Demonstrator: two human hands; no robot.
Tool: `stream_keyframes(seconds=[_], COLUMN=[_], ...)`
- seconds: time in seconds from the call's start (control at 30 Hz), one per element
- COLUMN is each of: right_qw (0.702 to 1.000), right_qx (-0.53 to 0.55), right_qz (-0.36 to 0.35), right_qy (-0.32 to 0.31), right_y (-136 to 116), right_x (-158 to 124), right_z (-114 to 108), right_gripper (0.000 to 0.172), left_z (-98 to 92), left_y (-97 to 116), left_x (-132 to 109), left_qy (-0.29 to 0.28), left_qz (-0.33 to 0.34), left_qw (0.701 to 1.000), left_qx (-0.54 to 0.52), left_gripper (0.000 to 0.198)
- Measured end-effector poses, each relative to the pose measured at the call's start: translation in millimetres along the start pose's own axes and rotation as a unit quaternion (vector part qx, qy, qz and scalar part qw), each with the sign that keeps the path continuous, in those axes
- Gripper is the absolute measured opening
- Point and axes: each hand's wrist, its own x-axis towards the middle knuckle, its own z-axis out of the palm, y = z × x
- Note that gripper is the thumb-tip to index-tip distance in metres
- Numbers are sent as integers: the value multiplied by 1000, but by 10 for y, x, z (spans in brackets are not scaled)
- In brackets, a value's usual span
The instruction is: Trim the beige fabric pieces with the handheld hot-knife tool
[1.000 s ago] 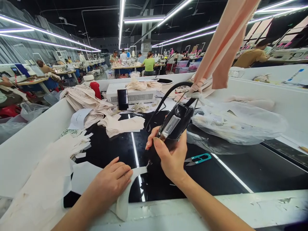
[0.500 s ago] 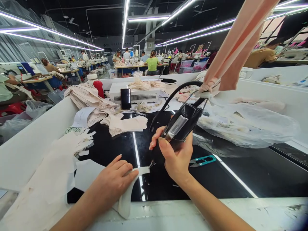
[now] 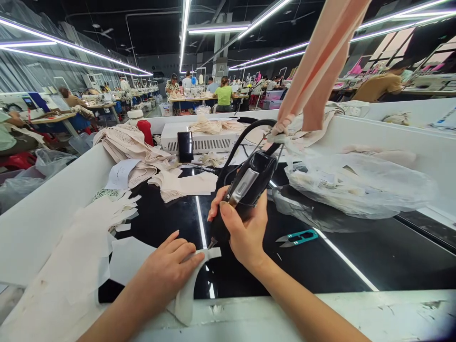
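Observation:
My left hand (image 3: 173, 266) lies flat, fingers stretched, pressing a curved off-white fabric piece (image 3: 185, 304) onto the black glossy work surface (image 3: 302, 270). One narrow end of the piece sticks out beyond the thumb. Wrapped in my right hand (image 3: 247, 232) is a black corded hand tool (image 3: 258, 166) with a silver lever, held tilted. Its thin metal tip meets the strip close to my left fingertips. A knotted pink fabric band (image 3: 309, 71) is tied at the tool's top. Teal thread snips (image 3: 301, 236) lie to the right of my right hand.
Stacked fabric pieces (image 3: 183, 185) lie ahead, with more cloth (image 3: 67, 256) along the left. A phone (image 3: 185, 146) leans against a white vented box (image 3: 213, 141). A clear plastic bag (image 3: 363, 190) sits at right. White panels (image 3: 53, 199) border the table; people work at machines beyond.
My right hand and the tool have moved left, carrying the tip along the strip toward my left fingers. The pink band swung left too. My left hand has stayed in place.

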Motion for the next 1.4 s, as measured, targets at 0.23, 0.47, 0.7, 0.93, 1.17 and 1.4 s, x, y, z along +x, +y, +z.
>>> stream_keyframes(seconds=[0.23, 0.47, 0.7, 0.93, 1.17, 1.4], right_qw=[1000, 1000, 1000, 1000, 999, 998], right_qx=[-9, -13, -12, 0, 41, 53], right_qz=[2, -5, -27, -20, -2, -4], right_qy=[-5, 4, 4, 2, -19, -29], right_y=[33, 2, 22, 5, -34, -5], right_x=[-26, 14, 32, 31, -76, -119], right_z=[40, -5, -97, -82, -67, -22], right_gripper=[33, 32, 34, 31, 32, 31], left_z=[-4, 20, 68, 54, 31, 6], left_y=[4, -1, -8, 0, -4, -1], left_x=[11, -11, -48, -39, -25, -17], left_qy=[-9, -19, -13, -10, -7, -10], left_qz=[1, -7, -11, -7, -12, -11], left_qw=[1000, 1000, 1000, 1000, 1000, 1000], left_qx=[-8, -18, -21, -19, -27, -27], left_gripper=[37, 40, 40, 39, 39, 41])
